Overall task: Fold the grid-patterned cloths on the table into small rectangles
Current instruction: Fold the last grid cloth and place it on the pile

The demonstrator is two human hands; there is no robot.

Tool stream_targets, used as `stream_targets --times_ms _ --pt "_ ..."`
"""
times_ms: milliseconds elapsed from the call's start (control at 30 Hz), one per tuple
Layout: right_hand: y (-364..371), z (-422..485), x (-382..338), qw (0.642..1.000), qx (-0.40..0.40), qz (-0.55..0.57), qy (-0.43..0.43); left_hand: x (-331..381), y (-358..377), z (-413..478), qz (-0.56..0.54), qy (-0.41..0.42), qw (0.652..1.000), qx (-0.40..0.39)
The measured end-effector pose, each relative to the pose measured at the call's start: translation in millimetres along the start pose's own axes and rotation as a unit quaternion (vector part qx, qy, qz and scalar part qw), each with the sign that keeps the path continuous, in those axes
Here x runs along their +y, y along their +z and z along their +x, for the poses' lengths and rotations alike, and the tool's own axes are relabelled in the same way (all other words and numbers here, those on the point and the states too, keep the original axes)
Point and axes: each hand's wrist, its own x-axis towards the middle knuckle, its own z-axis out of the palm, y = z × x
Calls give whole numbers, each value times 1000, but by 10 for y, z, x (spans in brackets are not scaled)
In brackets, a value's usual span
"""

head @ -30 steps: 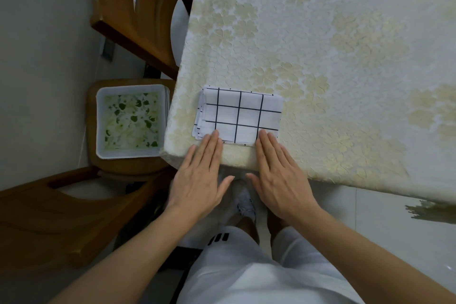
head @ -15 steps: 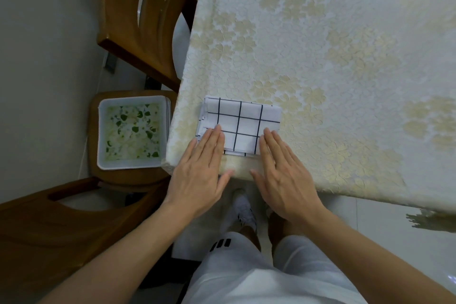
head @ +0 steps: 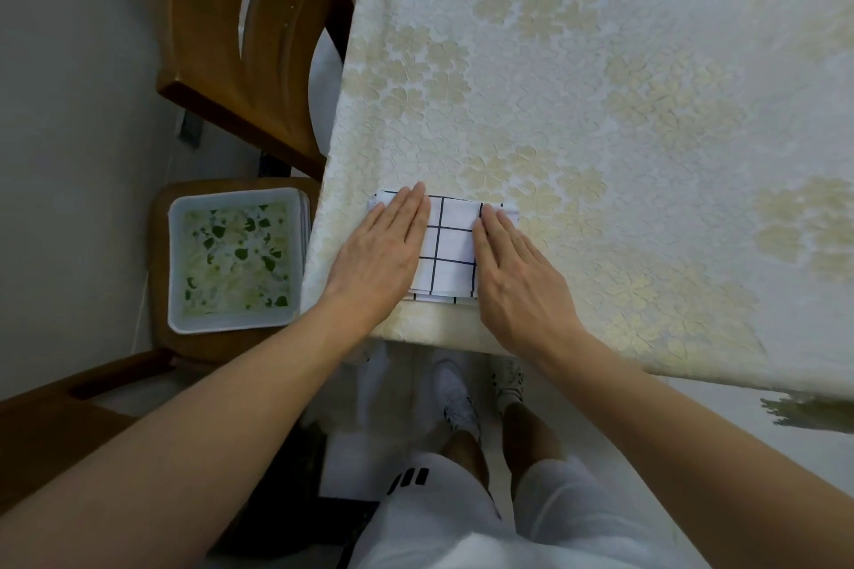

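Observation:
A white cloth with a black grid (head: 450, 245) lies folded into a small rectangle near the table's front left corner. My left hand (head: 381, 256) lies flat on its left part, fingers straight and together. My right hand (head: 517, 273) lies flat on its right part, fingers straight. Only the middle strip of the cloth shows between the two hands. Layered edges of the fold peek out at the cloth's near side.
The table (head: 624, 106) wears a cream floral tablecloth. A stack of white cloths with a green leaf print (head: 233, 261) sits on a wooden chair seat (head: 159, 273) left of the table. Another wooden chair (head: 249, 42) stands farther back.
Both hands slid forward from the cloth's near edge onto its top, and now cover its left and right parts. The cloth stays in place.

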Motion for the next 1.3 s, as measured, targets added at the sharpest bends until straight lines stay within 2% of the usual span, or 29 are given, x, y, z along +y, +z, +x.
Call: stream_targets --times_ms 267,367,467,633,900,1167,1300 --pt "111 -18 -2 999 46 3 6 -39 141 29 -56 6 998 32" --pt "42 -12 -9 998 58 -2 15 -24 129 12 -39 11 998 40" --pt "-1 78 -67 995 97 9 28 34 127 36 -31 33 996 82" --pt "134 154 -92 998 60 14 8 94 190 43 -56 29 996 57" --pt "173 104 -28 996 86 -3 -11 165 300 -35 -96 -5 994 55" --pt "108 41 -66 997 73 4 -6 227 233 -189 -106 -25 991 83" --pt "44 -361 -130 995 86 -2 -41 348 249 -655 -112 7 988 102"
